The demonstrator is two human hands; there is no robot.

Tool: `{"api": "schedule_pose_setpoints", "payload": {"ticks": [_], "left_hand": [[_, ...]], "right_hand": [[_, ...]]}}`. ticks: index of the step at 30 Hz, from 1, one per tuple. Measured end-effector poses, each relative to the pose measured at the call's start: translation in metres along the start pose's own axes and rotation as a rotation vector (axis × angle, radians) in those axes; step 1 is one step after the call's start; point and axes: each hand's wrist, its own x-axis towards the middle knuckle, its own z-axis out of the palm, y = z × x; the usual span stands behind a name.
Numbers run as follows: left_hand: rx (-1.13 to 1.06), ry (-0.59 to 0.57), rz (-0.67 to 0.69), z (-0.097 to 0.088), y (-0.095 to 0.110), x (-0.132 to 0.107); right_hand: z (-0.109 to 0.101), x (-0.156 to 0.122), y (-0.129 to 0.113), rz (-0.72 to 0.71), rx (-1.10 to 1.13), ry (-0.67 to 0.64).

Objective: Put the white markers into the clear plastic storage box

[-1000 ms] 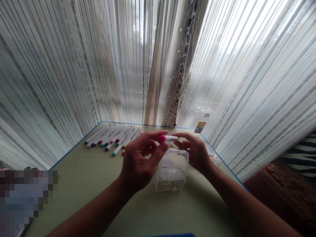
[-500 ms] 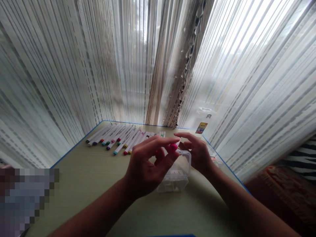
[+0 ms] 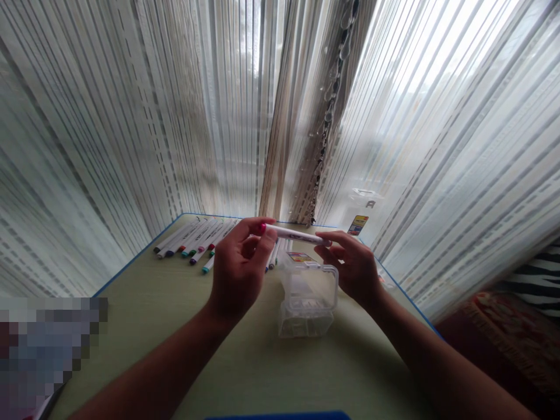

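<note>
A white marker with a pink cap [image 3: 294,234] is held level between both hands, above a clear plastic box [image 3: 307,297]. My left hand [image 3: 240,269] pinches the pink-capped end with thumb and fingers. My right hand [image 3: 351,265] pinches the other end with its fingertips. The box stands open-topped on the pale green table [image 3: 166,315], right below the marker and between my hands.
A row of several markers with coloured caps [image 3: 192,242] lies at the far left of the table. Striped sheer curtains [image 3: 131,116] close in the table on three sides. A clear packet with a yellow label [image 3: 359,223] leans at the back right.
The marker has gone from pointing towards me to lying level and longer in view. My left hand has moved up and left along it; my right hand holds the far end.
</note>
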Motion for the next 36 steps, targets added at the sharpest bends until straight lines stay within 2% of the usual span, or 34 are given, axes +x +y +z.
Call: {"api": "schedule_pose_setpoints", "payload": {"ticks": [6, 10, 13, 21, 36], "left_hand": [[-0.144, 0.102, -0.180, -0.003, -0.014, 0.016], [-0.240, 0.105, -0.343, -0.005, -0.021, 0.021], [-0.268, 0.085, -0.399, -0.006, -0.024, 0.021], [-0.237, 0.075, -0.449, -0.005, -0.025, 0.020], [-0.266, 0.100, -0.421, -0.002, -0.020, 0.018]], "right_hand": [[-0.002, 0.003, -0.014, 0.173, 0.322, 0.089], [-0.005, 0.006, -0.024, 0.214, 0.487, 0.041], [-0.006, 0.006, -0.030, 0.205, 0.522, 0.007], [-0.008, 0.007, -0.032, 0.137, 0.402, 0.044], [-0.011, 0.007, -0.029, 0.101, 0.422, 0.054]]}}
